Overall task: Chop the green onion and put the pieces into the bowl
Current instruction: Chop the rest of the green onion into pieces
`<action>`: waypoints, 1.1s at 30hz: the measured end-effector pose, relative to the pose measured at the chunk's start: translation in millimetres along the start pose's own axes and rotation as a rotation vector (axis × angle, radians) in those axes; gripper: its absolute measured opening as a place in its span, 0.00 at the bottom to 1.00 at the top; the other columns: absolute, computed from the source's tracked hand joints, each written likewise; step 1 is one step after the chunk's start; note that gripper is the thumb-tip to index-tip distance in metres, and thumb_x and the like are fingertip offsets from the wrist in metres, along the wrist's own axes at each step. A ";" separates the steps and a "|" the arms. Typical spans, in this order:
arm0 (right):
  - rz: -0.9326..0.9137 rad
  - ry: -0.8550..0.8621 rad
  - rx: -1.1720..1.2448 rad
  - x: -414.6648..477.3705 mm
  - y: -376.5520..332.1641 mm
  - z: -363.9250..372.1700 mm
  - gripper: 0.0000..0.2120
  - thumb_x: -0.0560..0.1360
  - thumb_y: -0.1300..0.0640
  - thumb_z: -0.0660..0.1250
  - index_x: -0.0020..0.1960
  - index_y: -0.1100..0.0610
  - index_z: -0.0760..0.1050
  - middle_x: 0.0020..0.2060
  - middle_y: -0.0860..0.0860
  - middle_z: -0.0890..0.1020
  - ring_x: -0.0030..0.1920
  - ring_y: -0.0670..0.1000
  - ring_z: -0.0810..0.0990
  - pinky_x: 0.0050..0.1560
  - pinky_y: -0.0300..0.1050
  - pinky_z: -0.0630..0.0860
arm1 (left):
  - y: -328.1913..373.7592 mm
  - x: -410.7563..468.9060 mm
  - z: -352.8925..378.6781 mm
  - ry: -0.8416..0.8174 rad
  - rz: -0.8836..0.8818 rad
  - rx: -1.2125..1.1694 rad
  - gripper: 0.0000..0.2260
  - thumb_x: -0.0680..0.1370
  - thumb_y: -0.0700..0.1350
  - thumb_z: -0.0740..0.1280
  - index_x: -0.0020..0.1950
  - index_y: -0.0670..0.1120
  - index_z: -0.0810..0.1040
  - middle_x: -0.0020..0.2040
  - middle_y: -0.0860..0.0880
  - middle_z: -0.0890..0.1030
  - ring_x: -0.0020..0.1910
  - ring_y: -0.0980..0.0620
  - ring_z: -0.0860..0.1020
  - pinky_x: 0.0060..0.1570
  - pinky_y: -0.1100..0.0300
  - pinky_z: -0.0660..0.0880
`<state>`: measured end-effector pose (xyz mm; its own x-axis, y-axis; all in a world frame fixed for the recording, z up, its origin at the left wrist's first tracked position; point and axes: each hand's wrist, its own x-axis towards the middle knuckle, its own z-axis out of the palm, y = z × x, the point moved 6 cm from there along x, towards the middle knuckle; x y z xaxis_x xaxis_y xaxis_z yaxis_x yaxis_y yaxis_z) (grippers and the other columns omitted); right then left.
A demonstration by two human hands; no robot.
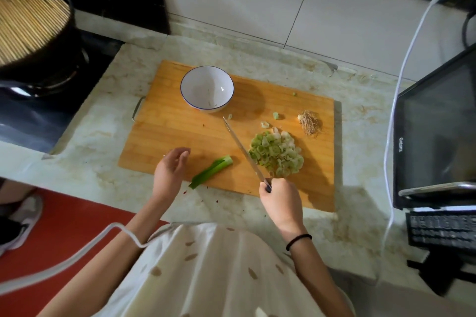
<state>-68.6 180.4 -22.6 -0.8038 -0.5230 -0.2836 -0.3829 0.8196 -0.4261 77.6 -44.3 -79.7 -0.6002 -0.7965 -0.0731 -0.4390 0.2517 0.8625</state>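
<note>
Currently gripping steel knife (pixel 244 152) in right hand (pixel 281 203), nothing in slack left hand (pixel 170 170). Pin green onion stub (pixel 211 170) near orange wooden board's (pixel 180 134) front edge; slice thin.

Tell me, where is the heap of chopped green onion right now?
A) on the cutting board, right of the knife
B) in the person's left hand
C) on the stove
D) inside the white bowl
A: the heap of slices lies on the cutting board just right of the knife; the bowl holds almost nothing.
</note>
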 end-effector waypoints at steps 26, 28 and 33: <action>0.005 -0.145 -0.131 -13.8 -16.3 29.1 0.12 0.76 0.57 0.59 0.35 0.56 0.65 0.40 0.57 0.81 0.43 0.58 0.80 0.35 0.42 0.65 | 51.8 -15.7 51.1 -0.218 0.513 0.476 0.13 0.69 0.34 0.72 0.51 0.45 0.83 0.51 0.49 0.83 0.44 0.46 0.80 0.31 0.59 0.76; 0.047 -0.162 -0.111 -11.9 -15.1 32.6 0.09 0.76 0.57 0.59 0.38 0.56 0.68 0.42 0.57 0.81 0.45 0.59 0.80 0.36 0.42 0.66 | 50.5 -15.0 52.0 -0.210 0.495 0.477 0.13 0.69 0.34 0.72 0.52 0.46 0.83 0.51 0.50 0.83 0.43 0.45 0.80 0.31 0.59 0.76; 0.091 -0.181 -0.093 -8.8 -14.4 38.8 0.07 0.76 0.57 0.59 0.40 0.57 0.71 0.43 0.56 0.81 0.46 0.58 0.80 0.36 0.42 0.67 | 45.3 -12.5 53.4 -0.180 0.462 0.432 0.14 0.68 0.32 0.72 0.51 0.45 0.83 0.50 0.49 0.83 0.42 0.44 0.80 0.35 0.57 0.78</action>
<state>-38.4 164.1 -47.3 -0.7453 -0.4721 -0.4707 -0.3592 0.8792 -0.3131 29.5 6.4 -66.4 -0.8774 -0.4584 0.1414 -0.3157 0.7737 0.5493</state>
